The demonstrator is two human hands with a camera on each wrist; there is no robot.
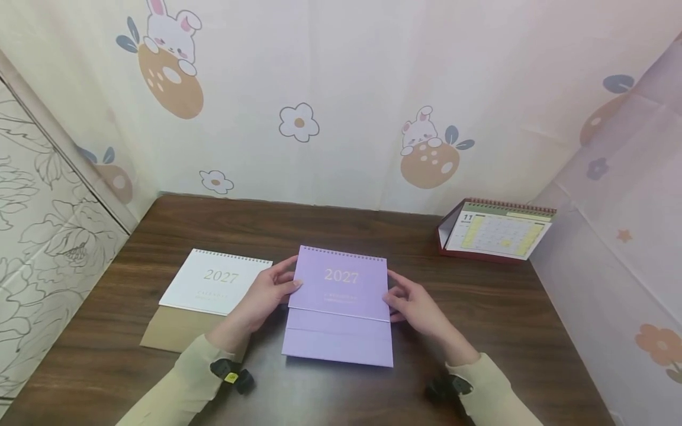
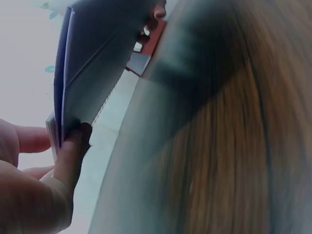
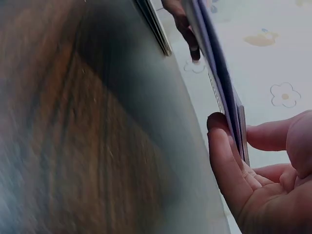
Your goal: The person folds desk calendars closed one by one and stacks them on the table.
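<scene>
A purple 2027 desk calendar (image 1: 341,290), spiral-bound along its top edge, is held flat above the table between both hands. My left hand (image 1: 269,293) grips its left edge, thumb on the front and fingers behind. On the opposite edge my right hand (image 1: 418,305) pinches it the same way. Both wrist views show the calendar (image 2: 97,63) raised off the wood, with fingers (image 3: 226,161) curled under its back. Left of it lies a white 2027 calendar (image 1: 213,281) on a tan backing (image 1: 181,328), partly hidden by my left hand and forearm.
At the back right of the brown wooden table (image 1: 495,331) stands a desk calendar with a red base (image 1: 498,231), open to a page marked 11. A curtain (image 1: 351,71) with rabbits and flowers hangs behind the table. A patterned panel (image 1: 53,236) borders the left side.
</scene>
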